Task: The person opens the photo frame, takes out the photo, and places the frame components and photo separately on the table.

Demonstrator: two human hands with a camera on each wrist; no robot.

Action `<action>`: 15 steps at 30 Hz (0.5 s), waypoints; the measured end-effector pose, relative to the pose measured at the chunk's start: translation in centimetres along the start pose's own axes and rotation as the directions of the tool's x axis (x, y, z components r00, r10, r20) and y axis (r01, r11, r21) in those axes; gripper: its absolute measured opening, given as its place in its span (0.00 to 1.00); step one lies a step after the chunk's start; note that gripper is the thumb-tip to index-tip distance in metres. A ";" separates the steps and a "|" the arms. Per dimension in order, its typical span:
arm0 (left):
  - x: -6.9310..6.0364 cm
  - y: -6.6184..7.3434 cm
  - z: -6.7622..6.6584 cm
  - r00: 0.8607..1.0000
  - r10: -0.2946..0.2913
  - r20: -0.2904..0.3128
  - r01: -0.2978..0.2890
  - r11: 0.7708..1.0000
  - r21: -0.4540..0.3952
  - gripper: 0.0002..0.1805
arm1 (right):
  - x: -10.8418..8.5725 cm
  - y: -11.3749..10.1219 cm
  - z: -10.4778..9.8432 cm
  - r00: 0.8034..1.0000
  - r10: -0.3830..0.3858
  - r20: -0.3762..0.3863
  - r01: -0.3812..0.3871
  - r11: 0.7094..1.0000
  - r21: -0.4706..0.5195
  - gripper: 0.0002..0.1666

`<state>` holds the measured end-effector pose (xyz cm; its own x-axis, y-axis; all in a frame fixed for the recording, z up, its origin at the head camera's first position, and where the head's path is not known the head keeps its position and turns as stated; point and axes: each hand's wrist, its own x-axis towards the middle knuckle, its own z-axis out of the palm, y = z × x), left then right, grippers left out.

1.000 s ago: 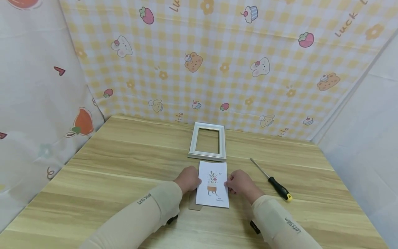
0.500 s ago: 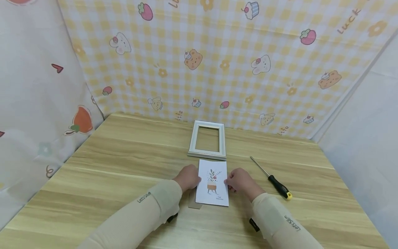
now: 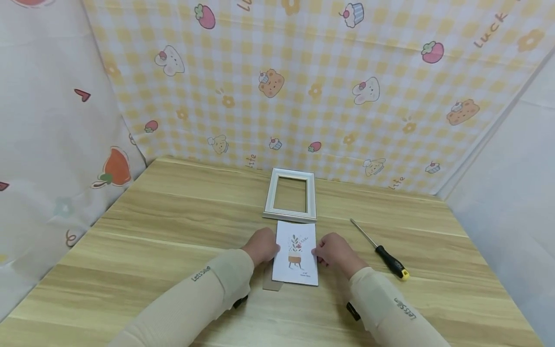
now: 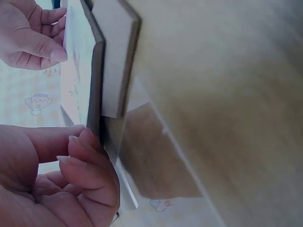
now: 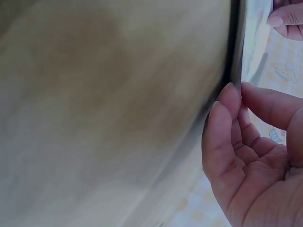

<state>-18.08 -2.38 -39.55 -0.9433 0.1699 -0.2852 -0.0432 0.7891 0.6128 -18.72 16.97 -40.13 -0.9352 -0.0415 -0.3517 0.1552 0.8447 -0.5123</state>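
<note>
A white picture card [image 3: 296, 268] printed with a potted plant lies against a thin backing board [image 4: 98, 71], the two stacked together. A brown stand leg [image 3: 272, 285] juts out from behind, at the lower left; the left wrist view shows this stand leg [image 4: 117, 59] close up. With thumb and fingers, my left hand [image 3: 262, 246] pinches the stack's left edge. Opposite it, my right hand [image 3: 336, 251] pinches the right edge, also seen from the palm side of the right hand [image 5: 255, 146]. Most of the board's back is hidden.
Just beyond the card, a white picture frame [image 3: 270, 195] with an open middle lies on the wooden table [image 3: 182, 207]. To the right of my right hand lies a screwdriver [image 3: 391, 261] with a black and yellow handle. A checked cloth [image 3: 303, 62] hangs behind the table.
</note>
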 end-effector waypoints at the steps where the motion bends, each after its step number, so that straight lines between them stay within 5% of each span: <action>1: 0.1 0.0 0.0 1.000 0.001 -0.001 -0.001 1.000 0.000 0.15 | 0.0 0.0 -0.1 1.000 0.000 -0.001 0.000 1.000 0.003 0.15; 15: 0.8 0.0 0.1 1.000 0.007 0.012 -0.007 0.999 0.034 0.15 | 0.3 0.0 -0.4 1.000 0.021 0.005 -0.021 0.997 0.076 0.14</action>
<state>-18.83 -2.15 -39.86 -0.9395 0.1824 -0.2901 -0.0252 0.8073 0.5895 -19.10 17.17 -39.87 -0.9302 -0.0263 -0.3660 0.1987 0.8023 -0.5628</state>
